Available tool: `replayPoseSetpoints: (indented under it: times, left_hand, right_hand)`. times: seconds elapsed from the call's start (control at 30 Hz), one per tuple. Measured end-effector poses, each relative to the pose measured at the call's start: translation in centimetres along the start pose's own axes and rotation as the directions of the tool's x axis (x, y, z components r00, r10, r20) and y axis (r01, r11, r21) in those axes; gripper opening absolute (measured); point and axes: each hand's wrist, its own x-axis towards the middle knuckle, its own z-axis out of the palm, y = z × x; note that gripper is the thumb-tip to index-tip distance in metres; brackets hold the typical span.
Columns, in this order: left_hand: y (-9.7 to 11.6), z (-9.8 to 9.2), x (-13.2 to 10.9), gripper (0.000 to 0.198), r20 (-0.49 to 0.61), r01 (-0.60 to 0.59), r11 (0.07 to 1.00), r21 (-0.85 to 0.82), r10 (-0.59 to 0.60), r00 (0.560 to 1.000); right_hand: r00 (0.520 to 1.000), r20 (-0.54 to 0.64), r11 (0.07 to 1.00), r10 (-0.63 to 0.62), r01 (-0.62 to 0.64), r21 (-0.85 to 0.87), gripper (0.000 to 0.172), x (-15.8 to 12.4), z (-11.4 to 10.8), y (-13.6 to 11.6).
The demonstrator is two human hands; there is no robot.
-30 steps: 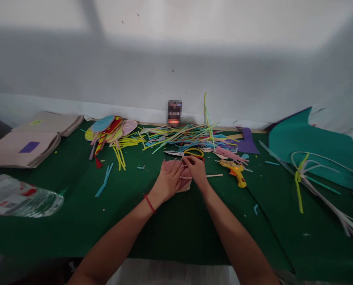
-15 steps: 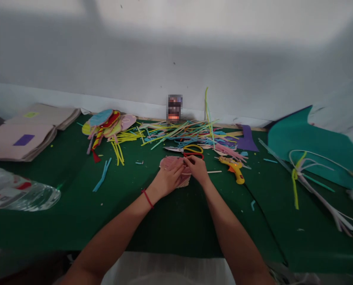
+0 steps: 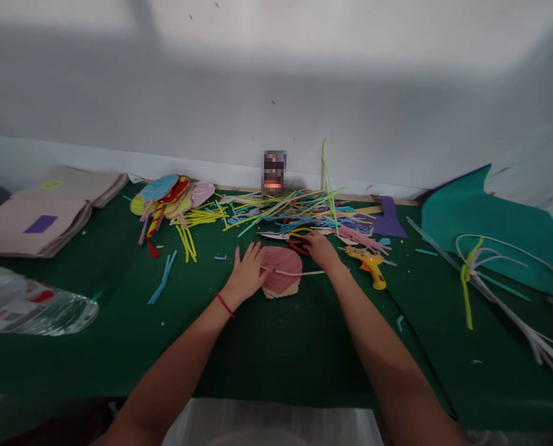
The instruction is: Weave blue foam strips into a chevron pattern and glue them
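A pink rounded piece (image 3: 283, 261) with a pale lower edge lies on the green table, a thin pale strip (image 3: 306, 273) running across it to the right. My left hand (image 3: 247, 272), a red band at its wrist, rests at the piece's left edge with fingers spread. Beyond the piece, my right hand (image 3: 320, 248) is at the handles of the scissors (image 3: 276, 236), its fingers bent over the red and yellow loops. The scissors' blades point left. Whether the fingers grip the handles is too small to tell.
A heap of coloured strips (image 3: 285, 210) lies along the wall behind. The yellow glue gun (image 3: 373, 269) is right of my right hand, its cord trailing forward. A plastic bottle (image 3: 39, 303) lies far left, a teal sheet (image 3: 499, 232) far right.
My right hand has left the pink piece and moved up and right to the scissors' handles. My left hand has slid left, uncovering the piece and the strip.
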Motion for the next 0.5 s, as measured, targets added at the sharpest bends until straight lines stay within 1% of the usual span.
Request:
replayPoseSetpoints:
  times: [0.1,0.17,0.33,0.5]
  left_hand:
    - [-0.6,0.8,0.1,0.058,0.054,-0.009,0.999,-0.038,0.011,0.998]
    - [-0.7,0.9,0.2,0.059,0.074,-0.008,0.998,-0.066,0.013,0.997]
    - [-0.6,0.5,0.4,0.059,0.098,0.006,0.988,-0.156,0.009,0.995]
    - [-0.8,0.5,0.6,0.061,0.112,0.023,0.972,-0.236,0.004,0.994]
  right_hand:
    - [1.000,0.022,0.997,-0.017,0.019,-0.075,0.038,0.2,0.2,0.8]
    - [0.999,0.038,0.993,-0.025,0.029,-0.113,0.039,0.3,0.4,1.0]
    - [0.998,0.062,0.984,-0.014,0.025,-0.176,0.033,0.7,0.6,1.1]
    - [0.999,0.036,0.982,0.009,-0.002,-0.190,0.032,1.2,0.8,0.5]
